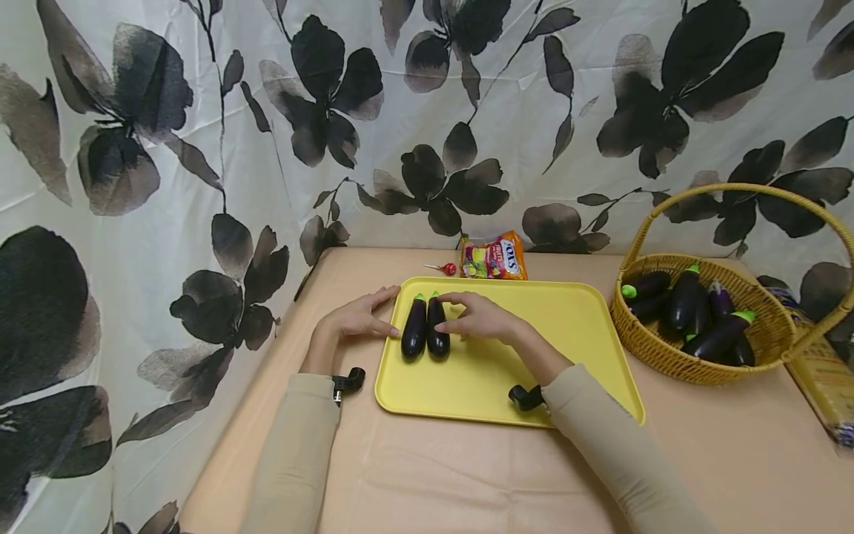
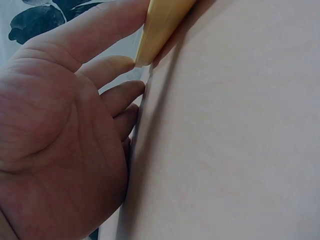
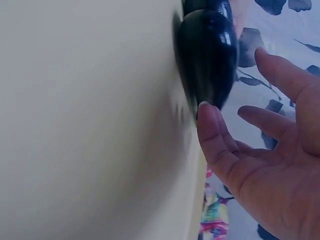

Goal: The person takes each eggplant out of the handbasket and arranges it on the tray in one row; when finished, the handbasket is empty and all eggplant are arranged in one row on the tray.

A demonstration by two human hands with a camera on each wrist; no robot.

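Note:
Two dark eggplants with green tips lie side by side at the left end of a yellow tray (image 1: 520, 386): a left eggplant (image 1: 414, 330) and a right eggplant (image 1: 437, 332). My right hand (image 1: 483, 317) is at the right eggplant, thumb and fingers spread apart. In the right wrist view, fingertips are right at the narrow end of the nearer eggplant (image 3: 207, 55), while the thumb stands off from it. My left hand (image 1: 356, 315) is at the tray's left rim, thumb and fingers extended. The left wrist view shows its fingertips against the tray edge (image 2: 162, 30).
A wicker basket (image 1: 680, 374) with a tall handle holds several eggplants, right of the tray. Behind the tray lie a candy bag (image 1: 494, 257) and a red lollipop (image 1: 448, 268). A yellow package (image 1: 823, 386) lies at the far right. A floral curtain (image 1: 427, 111) backs the table.

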